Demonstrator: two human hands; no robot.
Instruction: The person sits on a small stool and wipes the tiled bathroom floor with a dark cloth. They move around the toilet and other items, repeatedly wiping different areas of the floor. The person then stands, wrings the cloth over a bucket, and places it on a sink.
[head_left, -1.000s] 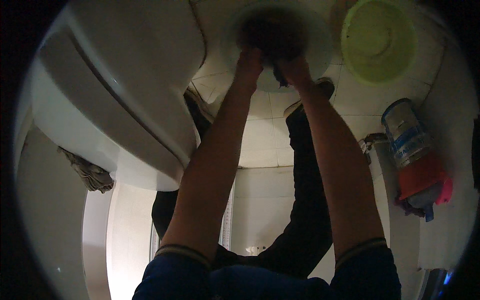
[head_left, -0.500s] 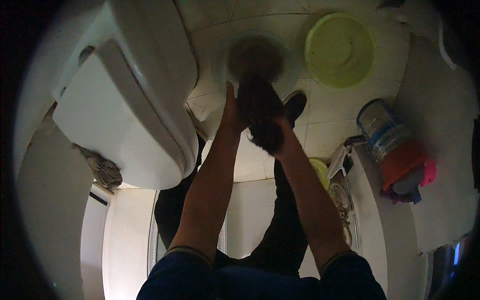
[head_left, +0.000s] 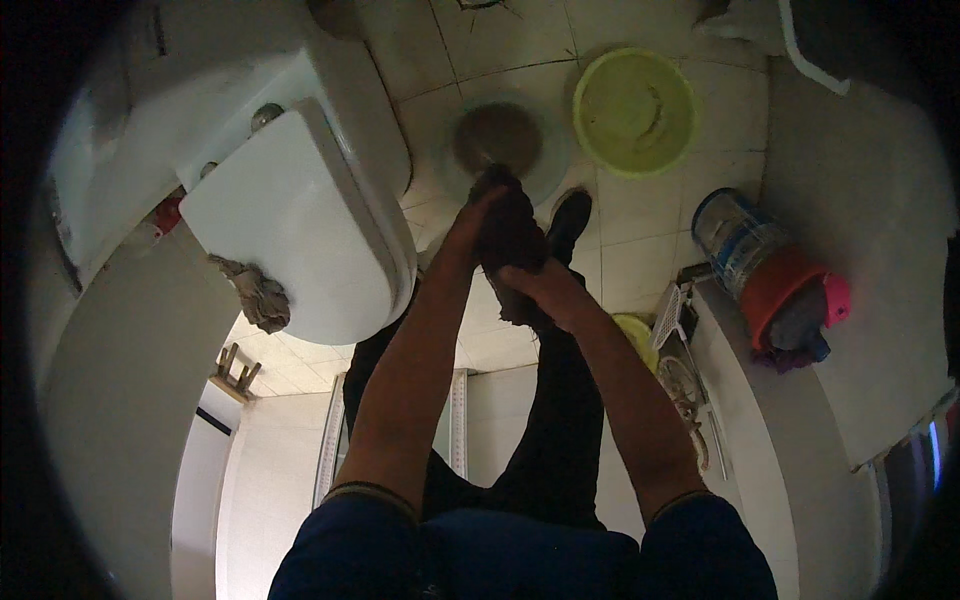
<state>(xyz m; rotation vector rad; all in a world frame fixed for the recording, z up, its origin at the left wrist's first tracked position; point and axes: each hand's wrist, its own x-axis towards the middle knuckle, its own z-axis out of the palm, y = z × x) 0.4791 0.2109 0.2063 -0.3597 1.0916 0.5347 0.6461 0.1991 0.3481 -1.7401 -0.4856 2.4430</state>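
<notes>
A dark, bunched cloth (head_left: pixel 512 235) is gripped between my two hands, stretched lengthwise and looking twisted. My left hand (head_left: pixel 483 212) wraps its far end, while my right hand (head_left: pixel 545 285) closes round the nearer part; some fingers are hidden by the cloth. Just beyond the cloth's far end, a pale see-through basin (head_left: pixel 556 165) stands on the tiled floor with murky brown water in it. A thin light streak shows between cloth and water, perhaps a trickle.
Right of that basin stands a yellow-green basin (head_left: pixel 585 115). A white toilet (head_left: pixel 300 225) with its lid down is at left, a grey-brown rag (head_left: pixel 258 293) on its edge. A blue-banded bucket (head_left: pixel 738 235) and an orange tub (head_left: pixel 780 285) holding cloths sit at right.
My left hand has gone from lying open along the cloth to wrapping its far end. The cloth is now squeezed narrower. The view has shifted a little.
</notes>
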